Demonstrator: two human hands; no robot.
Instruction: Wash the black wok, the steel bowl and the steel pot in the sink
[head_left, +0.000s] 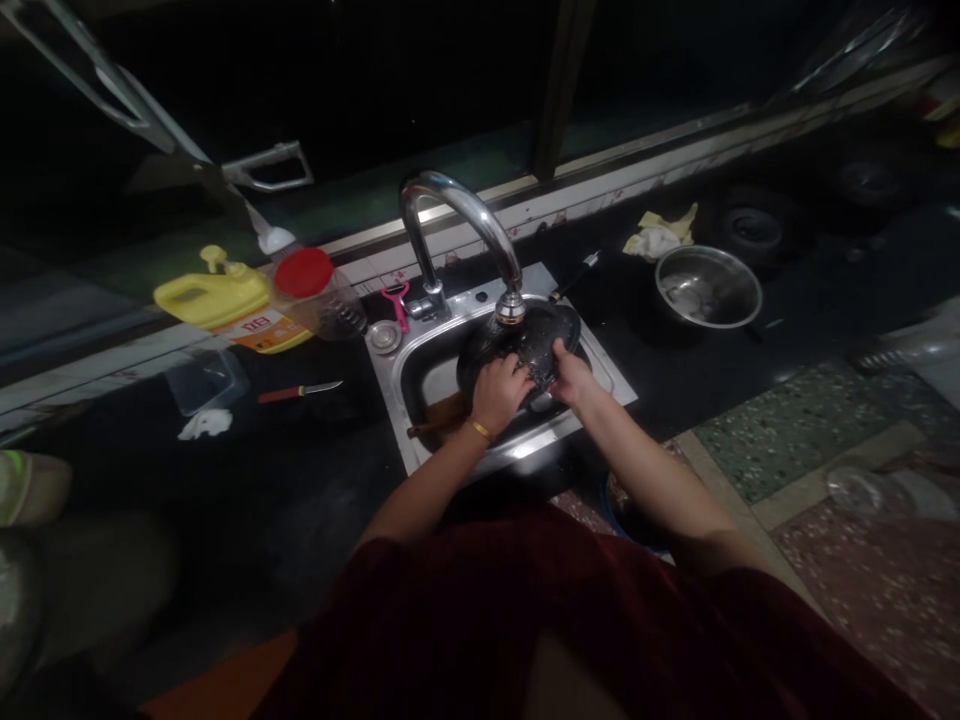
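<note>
Nearest the camera is your dark red garment, with your bare forearms reaching away from it. Where they end, both hands are on a dark rounded vessel, tilted over the sink and directly below the tap. Your right hand pinches its edge, thumb on the face and fingers curled round the near side. Your left hand lies against the near part with bent fingers; you cannot tell from here whether it grips anything or only presses.

The job on this vessel looks partway along to me: its surface glints as if wet, yet it is in your hands rather than set down. Whether water is running, or how clean the surface is, I can't make out. Just left of your hands a brown object lies in the sink, apparently left to deal with.

Further left on the table lies a knife, with a yellow jug beyond it. Well to the right of your hands sits a metal bowl, apart from the sink; nothing shows whether it has had its turn.
</note>
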